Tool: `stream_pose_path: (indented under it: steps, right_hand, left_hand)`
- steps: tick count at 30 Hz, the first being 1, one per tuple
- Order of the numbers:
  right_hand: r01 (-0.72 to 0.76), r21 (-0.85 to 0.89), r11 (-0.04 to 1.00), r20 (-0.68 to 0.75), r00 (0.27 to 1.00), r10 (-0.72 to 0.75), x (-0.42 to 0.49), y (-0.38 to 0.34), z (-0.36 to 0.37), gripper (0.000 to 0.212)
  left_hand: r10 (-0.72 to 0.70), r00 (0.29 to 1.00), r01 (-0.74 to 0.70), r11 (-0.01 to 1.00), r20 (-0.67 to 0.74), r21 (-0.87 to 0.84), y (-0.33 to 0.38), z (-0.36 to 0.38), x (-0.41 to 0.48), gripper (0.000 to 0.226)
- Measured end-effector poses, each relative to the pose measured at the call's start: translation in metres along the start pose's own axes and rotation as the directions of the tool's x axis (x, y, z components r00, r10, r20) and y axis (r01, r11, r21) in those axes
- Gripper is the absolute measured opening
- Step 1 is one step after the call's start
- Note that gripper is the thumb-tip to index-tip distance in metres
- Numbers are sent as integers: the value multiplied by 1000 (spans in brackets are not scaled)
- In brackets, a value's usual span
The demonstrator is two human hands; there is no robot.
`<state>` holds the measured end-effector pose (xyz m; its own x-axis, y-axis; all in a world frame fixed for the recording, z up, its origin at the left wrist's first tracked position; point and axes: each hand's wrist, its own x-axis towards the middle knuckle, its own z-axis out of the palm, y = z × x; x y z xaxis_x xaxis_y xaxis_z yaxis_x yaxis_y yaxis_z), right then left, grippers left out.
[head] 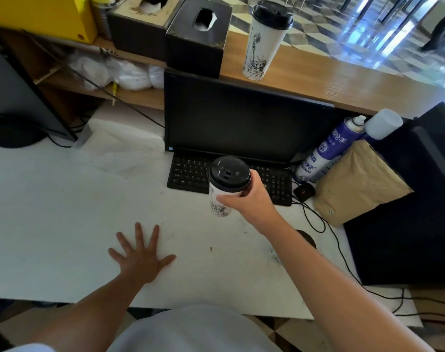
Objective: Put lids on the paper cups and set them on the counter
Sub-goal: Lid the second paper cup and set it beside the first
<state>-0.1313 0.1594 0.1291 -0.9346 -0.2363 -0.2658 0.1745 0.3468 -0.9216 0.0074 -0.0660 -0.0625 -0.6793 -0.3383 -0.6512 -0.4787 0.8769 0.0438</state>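
Observation:
My right hand (252,199) grips a white paper cup (220,201) with a line drawing on its side and a black lid (229,173) fitted on top. I hold the cup above the white desk, just in front of the keyboard. My left hand (140,252) lies flat on the white desk (51,212) with its fingers spread, holding nothing. A second white cup (260,44) with a black lid (272,14) stands upright on the raised wooden counter (343,80) behind the monitor.
A black monitor (241,118) and keyboard (191,174) sit between the desk and the counter. Two dark tissue boxes (196,39) stand on the counter left of the cup. A blue spray can (328,148), a brown paper bag (356,181), a mouse (304,191) and cables crowd the right.

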Motion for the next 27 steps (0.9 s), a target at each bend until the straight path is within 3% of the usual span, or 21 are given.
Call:
stream_pose_path:
  steps: [9, 12, 14, 16, 18, 22, 27]
  right_hand:
    - [-28, 68, 997, 33, 999, 26, -6, 11, -10, 76]
    - [-26, 104, 994, 23, 999, 24, -7, 12, -16, 74]
    - [-25, 144, 989, 25, 999, 22, -6, 11, -19, 73]
    - [-17, 169, 985, 29, 1000, 12, -5, 10, -21, 71]
    - [-8, 176, 984, 20, 1000, 5, -2, 8, -22, 71]
    - [25, 160, 987, 30, 999, -30, 4, 3, -25, 75]
    - [86, 148, 985, 54, 994, -95, 9, -6, -38, 74]
  left_hand:
    - [-17, 1000, 16, 1000, 26, 20, 3, -8, -1, 104]
    - [-12, 999, 15, 996, 45, -83, 9, -30, 1, 97]
    - [105, 994, -99, 961, 10, -258, 19, -57, -1, 82]
    - [258, 964, -260, 844, -70, -469, 38, -94, -11, 64]
    - [387, 909, -403, 715, -155, -572, 62, -135, -28, 65]
    - [552, 797, -582, 590, -246, -560, 106, -193, -49, 87]
    - [603, 730, -671, 541, -323, -506, 133, -215, -54, 88]
